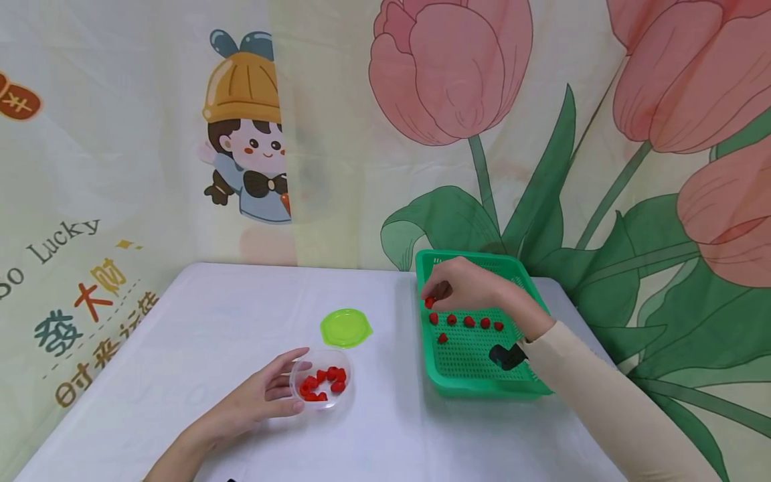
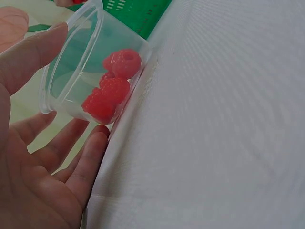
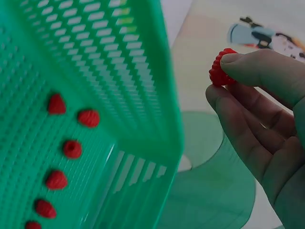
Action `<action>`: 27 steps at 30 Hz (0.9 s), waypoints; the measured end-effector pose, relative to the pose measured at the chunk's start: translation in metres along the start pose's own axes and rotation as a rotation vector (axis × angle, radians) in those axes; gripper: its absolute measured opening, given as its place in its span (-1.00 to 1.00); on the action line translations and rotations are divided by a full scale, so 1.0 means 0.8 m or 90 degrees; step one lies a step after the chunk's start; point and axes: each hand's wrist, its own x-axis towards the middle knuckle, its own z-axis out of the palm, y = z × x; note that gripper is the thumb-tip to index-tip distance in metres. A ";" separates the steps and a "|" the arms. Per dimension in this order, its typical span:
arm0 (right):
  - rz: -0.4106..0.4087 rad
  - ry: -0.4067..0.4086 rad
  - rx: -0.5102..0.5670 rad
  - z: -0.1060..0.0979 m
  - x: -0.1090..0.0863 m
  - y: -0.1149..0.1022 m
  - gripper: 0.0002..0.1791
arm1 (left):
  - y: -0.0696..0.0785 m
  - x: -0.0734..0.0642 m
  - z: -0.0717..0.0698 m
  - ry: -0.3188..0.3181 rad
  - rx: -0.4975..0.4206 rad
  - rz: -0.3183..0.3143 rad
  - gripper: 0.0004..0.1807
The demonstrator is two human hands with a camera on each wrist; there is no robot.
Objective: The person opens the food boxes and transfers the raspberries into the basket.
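Note:
My right hand (image 1: 464, 284) pinches a red raspberry (image 3: 221, 69) between thumb and fingertips, up over the far left part of the green basket (image 1: 476, 361). Below it, several more raspberries lie in the basket, most of them in a row, one (image 1: 442, 339) nearer to me. On the left, my left hand (image 1: 265, 395) holds a clear plastic tub (image 2: 138, 36), thumb at its rim and fingers around the side. Inside the tub several raspberries (image 2: 114, 88) sit on the bottom. The tub stands on the white table.
A lime-green lid (image 1: 346, 328) lies on the white tablecloth (image 1: 241, 314) just beyond the tub. Behind the table hangs a printed curtain (image 1: 337, 167) with tulips and a cartoon figure. The basket's perforated walls (image 3: 128, 62) rise around its raspberries.

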 end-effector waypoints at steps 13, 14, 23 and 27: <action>0.049 -0.042 -0.024 0.007 -0.018 0.072 -0.80 | 0.000 0.000 0.000 0.002 -0.003 -0.003 -0.03; 0.055 -0.043 -0.022 0.010 -0.018 0.077 -0.80 | 0.000 0.000 0.001 0.002 -0.003 -0.003 -0.03; 0.102 -0.083 -0.031 0.037 -0.016 0.105 -0.79 | 0.001 0.000 0.001 0.002 0.002 0.005 -0.03; 0.109 -0.093 -0.032 0.045 -0.016 0.107 -0.82 | 0.001 0.000 0.001 0.002 0.003 0.006 -0.03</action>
